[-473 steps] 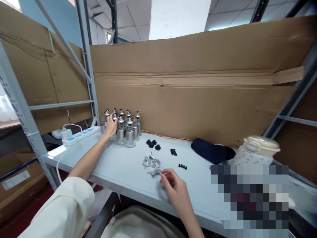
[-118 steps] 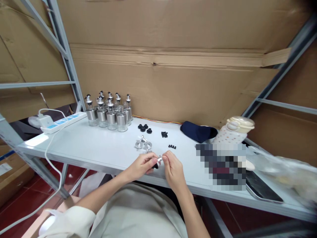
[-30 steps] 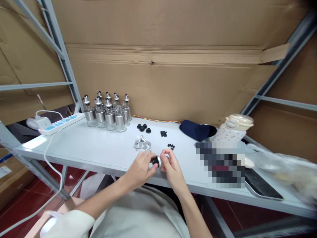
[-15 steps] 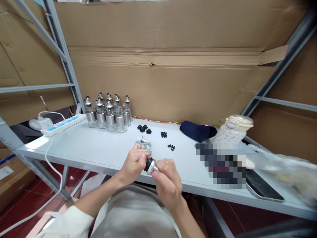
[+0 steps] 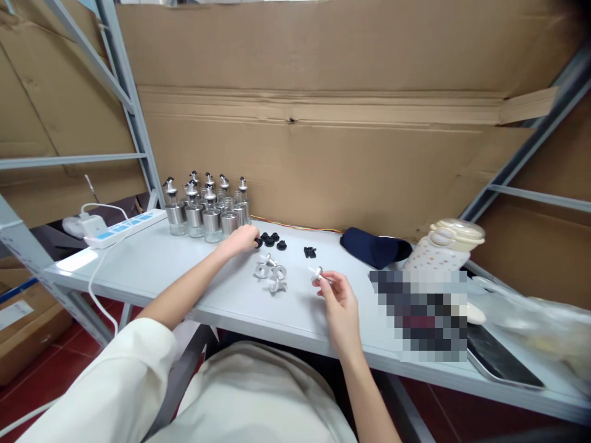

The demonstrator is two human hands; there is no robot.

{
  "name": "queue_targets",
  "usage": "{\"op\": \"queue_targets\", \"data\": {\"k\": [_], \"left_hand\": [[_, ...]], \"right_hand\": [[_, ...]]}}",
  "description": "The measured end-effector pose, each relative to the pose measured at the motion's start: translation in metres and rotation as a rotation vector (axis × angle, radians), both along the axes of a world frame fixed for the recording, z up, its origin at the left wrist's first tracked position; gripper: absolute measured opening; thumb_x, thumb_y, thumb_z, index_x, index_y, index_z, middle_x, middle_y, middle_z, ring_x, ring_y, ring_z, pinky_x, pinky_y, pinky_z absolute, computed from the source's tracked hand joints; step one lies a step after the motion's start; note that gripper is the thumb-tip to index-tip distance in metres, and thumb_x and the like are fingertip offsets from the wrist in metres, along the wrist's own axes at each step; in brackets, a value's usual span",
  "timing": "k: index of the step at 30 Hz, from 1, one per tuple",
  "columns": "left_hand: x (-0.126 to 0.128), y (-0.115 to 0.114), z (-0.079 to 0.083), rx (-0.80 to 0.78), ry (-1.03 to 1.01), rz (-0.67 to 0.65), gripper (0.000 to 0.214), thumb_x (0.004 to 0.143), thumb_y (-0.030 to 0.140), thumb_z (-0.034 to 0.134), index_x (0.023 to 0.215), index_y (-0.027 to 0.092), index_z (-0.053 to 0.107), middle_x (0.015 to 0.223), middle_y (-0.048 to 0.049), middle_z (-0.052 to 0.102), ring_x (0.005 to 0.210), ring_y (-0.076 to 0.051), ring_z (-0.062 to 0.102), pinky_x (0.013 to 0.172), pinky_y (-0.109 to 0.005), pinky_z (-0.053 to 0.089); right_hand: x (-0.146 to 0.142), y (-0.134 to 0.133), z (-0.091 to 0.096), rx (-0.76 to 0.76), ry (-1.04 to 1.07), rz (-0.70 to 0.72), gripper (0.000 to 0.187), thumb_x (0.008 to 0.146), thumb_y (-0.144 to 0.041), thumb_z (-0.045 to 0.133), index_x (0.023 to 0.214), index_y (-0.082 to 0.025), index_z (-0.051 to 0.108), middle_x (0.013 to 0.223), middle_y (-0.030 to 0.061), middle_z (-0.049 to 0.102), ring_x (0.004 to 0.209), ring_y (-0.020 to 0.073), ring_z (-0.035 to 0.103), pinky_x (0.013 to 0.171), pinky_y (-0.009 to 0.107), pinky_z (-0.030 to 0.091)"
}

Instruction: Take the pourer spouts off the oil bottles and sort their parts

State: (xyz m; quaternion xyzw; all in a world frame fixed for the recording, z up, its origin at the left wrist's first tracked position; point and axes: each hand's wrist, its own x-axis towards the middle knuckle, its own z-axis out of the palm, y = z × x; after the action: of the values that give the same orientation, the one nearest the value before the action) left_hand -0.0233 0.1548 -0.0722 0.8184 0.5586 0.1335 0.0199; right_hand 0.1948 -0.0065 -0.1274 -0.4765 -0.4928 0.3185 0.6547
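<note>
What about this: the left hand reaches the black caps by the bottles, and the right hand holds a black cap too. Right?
Not quite. The head view shows the left hand at the black caps by the bottles, but the right hand holds a small silver spout piece, not a black cap.

At the back left of the table, a bunch of bottles, with a plug strip to their left. Just right of the bottles, the left hand, right up against a few little caps. In front of the caps, loose spouts close together. Right of those, the right hand, a single spout pinched in its fingertips. Behind that, tiny pegs; further right a cloth, then a jug. Behind everything, cardboard.
</note>
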Motion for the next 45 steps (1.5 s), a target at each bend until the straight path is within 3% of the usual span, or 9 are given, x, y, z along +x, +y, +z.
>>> {"op": "queue_targets", "data": {"k": [5, 11, 16, 20, 22, 25, 31, 37, 45], "left_hand": [[0.002, 0.016, -0.030, 0.002, -0.084, -0.058, 0.025, 0.073, 0.016, 0.061, 0.097, 0.018, 0.069, 0.094, -0.0067, 0.070, 0.087, -0.020, 0.063, 0.076, -0.024, 0.045], [-0.006, 0.015, -0.041, 0.053, -0.195, -0.058, 0.027, 0.074, 0.014, 0.059, 0.100, 0.013, 0.065, 0.096, -0.0074, 0.068, 0.081, -0.018, 0.063, 0.078, -0.027, 0.047], [-0.007, 0.013, -0.039, 0.047, -0.213, -0.120, 0.031, 0.072, 0.007, 0.055, 0.100, 0.015, 0.067, 0.096, -0.0063, 0.066, 0.082, -0.018, 0.062, 0.084, -0.028, 0.046], [-0.002, 0.000, -0.030, 0.113, -0.306, -0.148, 0.031, 0.081, 0.023, 0.051, 0.110, 0.015, 0.061, 0.112, -0.0093, 0.056, 0.100, -0.020, 0.056, 0.094, -0.032, 0.041], [0.002, -0.011, -0.025, 0.051, -0.409, -0.194, 0.034, 0.089, 0.035, 0.041, 0.106, 0.014, 0.061, 0.106, -0.0087, 0.057, 0.099, -0.020, 0.055, 0.093, -0.033, 0.041], [0.007, -0.031, -0.021, -0.153, -0.472, -0.368, 0.045, 0.092, 0.046, 0.030, 0.108, 0.017, 0.060, 0.108, -0.0074, 0.058, 0.103, -0.019, 0.052, 0.096, -0.033, 0.039], [0.016, -0.058, -0.027, -0.251, -0.328, -0.628, 0.046, 0.081, 0.055, 0.053, 0.113, 0.024, 0.059, 0.118, -0.0064, 0.053, 0.116, -0.022, 0.041, 0.102, -0.035, 0.030], [0.021, -0.062, -0.024, -0.195, -0.301, -0.649, 0.044, 0.077, 0.057, 0.057, 0.099, 0.019, 0.066, 0.100, -0.0063, 0.057, 0.100, -0.020, 0.048, 0.093, -0.032, 0.035], [0.018, -0.064, -0.022, -0.114, -0.240, -0.570, 0.036, 0.082, 0.051, 0.055, 0.102, 0.022, 0.064, 0.110, -0.0059, 0.059, 0.108, -0.022, 0.048, 0.098, -0.036, 0.031]], "right_hand": [[0.000, 0.000, -0.004, -0.073, 0.077, 0.123, 0.030, 0.071, -0.041, 0.065, 0.089, -0.020, 0.054, 0.087, 0.0044, 0.065, 0.082, 0.0192, 0.061, 0.075, 0.032, 0.045], [-0.002, -0.002, -0.003, -0.076, -0.102, 0.104, 0.024, 0.071, -0.038, 0.065, 0.082, -0.019, 0.054, 0.079, 0.0032, 0.063, 0.072, 0.0170, 0.057, 0.063, 0.028, 0.042], [-0.004, -0.002, -0.001, -0.070, -0.451, 0.237, 0.014, 0.078, -0.032, 0.054, 0.083, -0.021, 0.061, 0.081, 0.0035, 0.062, 0.071, 0.0174, 0.053, 0.066, 0.030, 0.041], [-0.006, -0.003, -0.001, -0.014, -0.557, 0.101, 0.015, 0.074, -0.028, 0.054, 0.084, -0.021, 0.063, 0.088, 0.0055, 0.057, 0.070, 0.0168, 0.052, 0.067, 0.031, 0.043], [-0.007, -0.005, 0.001, -0.046, -0.520, 0.094, 0.016, 0.076, -0.032, 0.054, 0.084, -0.020, 0.059, 0.075, 0.0014, 0.054, 0.060, 0.0144, 0.049, 0.060, 0.029, 0.042], [-0.010, -0.009, 0.006, -0.115, -0.522, 0.251, 0.018, 0.079, -0.038, 0.053, 0.079, -0.020, 0.055, 0.060, -0.0034, 0.049, 0.054, 0.0129, 0.046, 0.055, 0.025, 0.038], [-0.013, -0.010, 0.007, -0.117, -0.631, 0.269, 0.012, 0.074, -0.028, 0.060, 0.081, -0.020, 0.054, 0.069, -0.0021, 0.056, 0.063, 0.0135, 0.049, 0.062, 0.025, 0.040], [-0.011, -0.007, 0.001, -0.105, -0.687, 0.232, 0.008, 0.076, -0.026, 0.056, 0.081, -0.021, 0.052, 0.075, 0.0006, 0.059, 0.067, 0.0157, 0.052, 0.066, 0.028, 0.042], [-0.013, -0.006, -0.006, -0.049, -0.660, 0.188, 0.023, 0.077, -0.030, 0.057, 0.096, -0.023, 0.047, 0.076, -0.0002, 0.060, 0.067, 0.0160, 0.054, 0.067, 0.029, 0.045]]}}
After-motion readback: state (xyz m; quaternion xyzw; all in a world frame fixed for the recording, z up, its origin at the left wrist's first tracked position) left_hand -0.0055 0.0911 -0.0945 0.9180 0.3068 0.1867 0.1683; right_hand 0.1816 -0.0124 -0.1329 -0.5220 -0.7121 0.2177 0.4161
